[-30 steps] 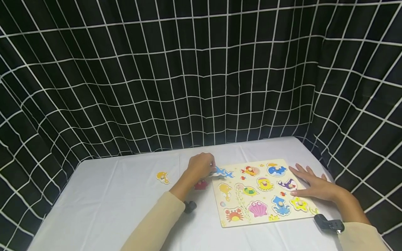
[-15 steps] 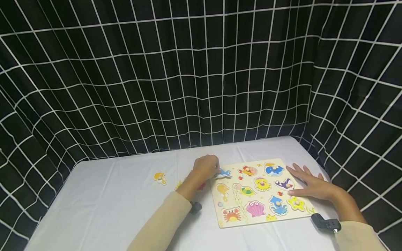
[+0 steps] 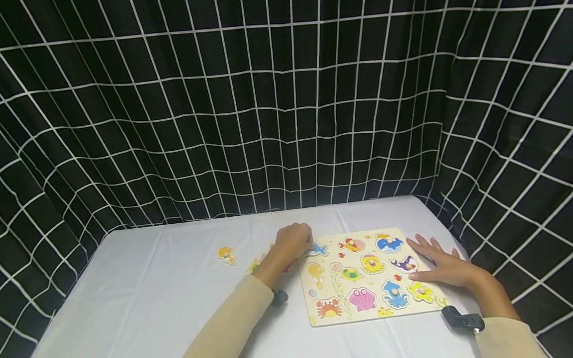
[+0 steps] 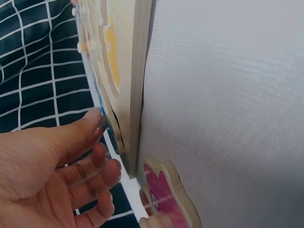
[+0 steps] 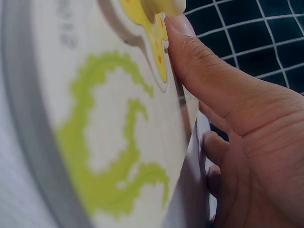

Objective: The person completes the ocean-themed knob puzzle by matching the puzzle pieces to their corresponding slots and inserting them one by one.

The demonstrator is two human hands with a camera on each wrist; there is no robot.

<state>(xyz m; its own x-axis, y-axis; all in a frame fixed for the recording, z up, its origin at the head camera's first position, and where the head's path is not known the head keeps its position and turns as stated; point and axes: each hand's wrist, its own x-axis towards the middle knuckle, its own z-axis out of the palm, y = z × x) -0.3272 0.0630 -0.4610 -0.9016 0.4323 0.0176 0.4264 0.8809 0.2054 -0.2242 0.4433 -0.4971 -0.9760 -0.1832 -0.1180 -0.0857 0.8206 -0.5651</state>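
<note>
A pale wooden peg puzzle board (image 3: 373,284) with sea animals lies on the table. My left hand (image 3: 293,240) is over its far left corner, thumb and fingertips pinching a blue dolphin-like puzzle piece (image 3: 320,249). Most of that piece is hidden behind the hand; its tail shows flat against the board. In the left wrist view, the left hand (image 4: 61,175) has its thumb and index fingertip together at the board's face. My right hand (image 3: 449,266) rests with spread fingers along the board's right edge. Its thumb lies beside the yellow starfish piece (image 5: 159,52) in the right wrist view.
A yellow seahorse piece (image 3: 227,255) lies on the white tablecloth (image 3: 134,288) left of the board. More loose pieces, one of them pink (image 4: 166,194), sit partly hidden under the left forearm. Behind the table hangs a black curtain (image 3: 268,124) with a white grid.
My left hand has moved slightly right over the board's corner and down with the blue piece, which now sits flatter there. The right hand has stayed in place. The head view shifted slightly.
</note>
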